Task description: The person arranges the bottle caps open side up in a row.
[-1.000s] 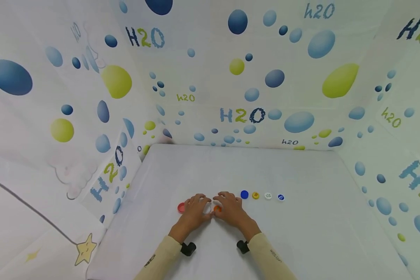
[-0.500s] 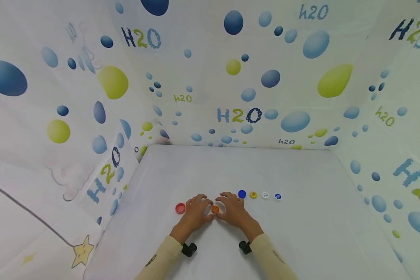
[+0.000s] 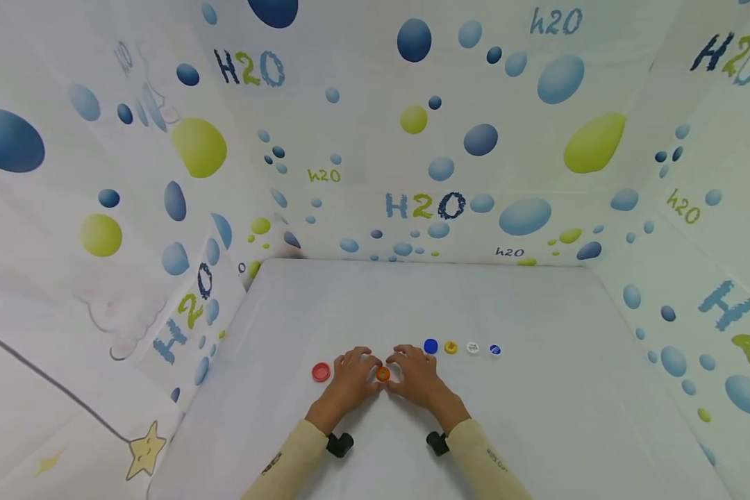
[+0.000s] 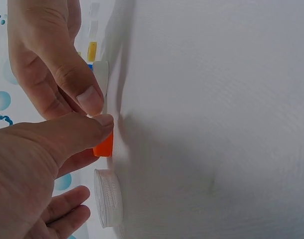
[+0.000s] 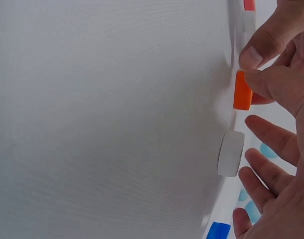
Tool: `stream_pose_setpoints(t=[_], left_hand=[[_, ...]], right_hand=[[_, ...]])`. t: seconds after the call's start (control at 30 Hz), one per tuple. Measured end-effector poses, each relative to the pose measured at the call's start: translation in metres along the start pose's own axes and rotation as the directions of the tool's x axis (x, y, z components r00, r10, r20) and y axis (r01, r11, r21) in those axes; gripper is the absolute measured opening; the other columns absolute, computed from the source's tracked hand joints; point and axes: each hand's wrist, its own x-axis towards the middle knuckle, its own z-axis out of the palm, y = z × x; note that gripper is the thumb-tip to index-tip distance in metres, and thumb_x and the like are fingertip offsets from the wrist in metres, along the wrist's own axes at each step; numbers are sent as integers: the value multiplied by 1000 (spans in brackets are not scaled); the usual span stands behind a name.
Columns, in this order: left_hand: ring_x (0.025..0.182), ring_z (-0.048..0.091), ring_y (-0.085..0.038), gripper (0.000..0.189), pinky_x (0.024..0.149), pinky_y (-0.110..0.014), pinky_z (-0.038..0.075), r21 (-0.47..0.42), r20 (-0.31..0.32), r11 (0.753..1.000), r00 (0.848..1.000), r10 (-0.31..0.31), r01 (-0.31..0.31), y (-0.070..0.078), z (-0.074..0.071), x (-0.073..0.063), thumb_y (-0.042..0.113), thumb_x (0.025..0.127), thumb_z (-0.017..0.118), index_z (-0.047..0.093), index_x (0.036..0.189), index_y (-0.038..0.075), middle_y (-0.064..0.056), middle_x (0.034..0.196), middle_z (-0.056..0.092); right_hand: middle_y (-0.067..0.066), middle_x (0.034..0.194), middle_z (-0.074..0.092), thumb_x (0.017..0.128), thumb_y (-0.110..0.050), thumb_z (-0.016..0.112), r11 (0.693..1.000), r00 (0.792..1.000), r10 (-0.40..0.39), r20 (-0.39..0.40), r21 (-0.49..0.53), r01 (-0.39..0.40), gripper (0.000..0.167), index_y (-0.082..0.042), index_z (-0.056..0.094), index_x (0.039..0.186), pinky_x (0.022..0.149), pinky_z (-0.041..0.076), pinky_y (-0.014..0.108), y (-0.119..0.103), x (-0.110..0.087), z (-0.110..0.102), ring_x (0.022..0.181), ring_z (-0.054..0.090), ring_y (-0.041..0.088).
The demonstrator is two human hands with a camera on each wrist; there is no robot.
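An orange bottle cap (image 3: 383, 374) lies between my two hands on the white table. My left hand (image 3: 350, 375) pinches it from the left, its thumb lying along the near edge in the left wrist view. From the other side my right hand (image 3: 417, 376) holds it too, with thumb and index finger curved around it. Under the spread fingers of the left hand stands a clear ribbed cap (image 4: 108, 198), hidden in the head view. A white cap (image 5: 231, 153) sits beneath the right fingers, apart from them.
Left of the hands lies a red cap (image 3: 321, 372). Up to the right stands a row with a blue cap (image 3: 430, 346), a yellow cap (image 3: 451, 347), a white patterned cap (image 3: 472, 348) and a blue-and-white cap (image 3: 495, 350). Printed sheets (image 3: 362, 139) wall the table in.
The head view has shifted slightly. Both hands have moved a little right. The clear cap, partly visible earlier by the left fingers, is now covered, and the orange cap shows fully between the thumbs.
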Motion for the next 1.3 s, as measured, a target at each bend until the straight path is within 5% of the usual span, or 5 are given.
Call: stream_pose_setpoints(t=[0.4,1.3], left_hand=[[121,44,-32,33,96,-54,31,16,10,1000,1000,-23,23,1,1,2,32,81,74,64,108,17,-10,127,51],[121,44,-31,27,99,-56,29,-10,21,1000,1000,-22,23,1,3,3,29,83,74,62,105,19,-8,126,51]], right_hand=[[2,135,51,80,-41,74,1000,1000,-10,-9,4,10,29,-28,67,104,94,32,58,1,0,4,127,43,27],[3,133,53,80,-38,75,1000,999,-3,-35,-15,3,31,-29,66,108,92,33,59,1,-2,9,125,45,28]])
